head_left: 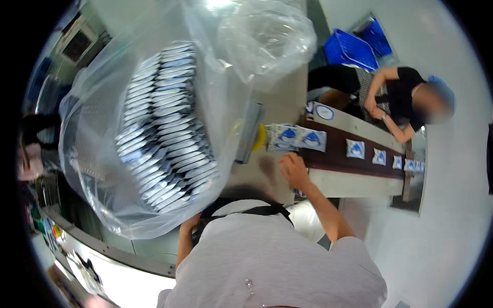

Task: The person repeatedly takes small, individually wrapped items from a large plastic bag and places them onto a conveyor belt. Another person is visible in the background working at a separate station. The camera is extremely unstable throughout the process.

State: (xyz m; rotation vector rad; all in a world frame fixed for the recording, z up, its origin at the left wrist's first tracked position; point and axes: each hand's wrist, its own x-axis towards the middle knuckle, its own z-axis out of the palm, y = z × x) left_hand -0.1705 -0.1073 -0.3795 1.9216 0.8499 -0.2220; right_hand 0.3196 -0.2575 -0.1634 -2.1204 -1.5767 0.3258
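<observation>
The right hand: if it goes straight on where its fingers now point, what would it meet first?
The right hand would most likely meet the cluster of blue-and-white packets at the end of the dark belt, though the depth is hard to judge.

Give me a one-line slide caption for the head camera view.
Two rows of packets in a clear bag; right hand beside more packets at the end of a belt.
</observation>
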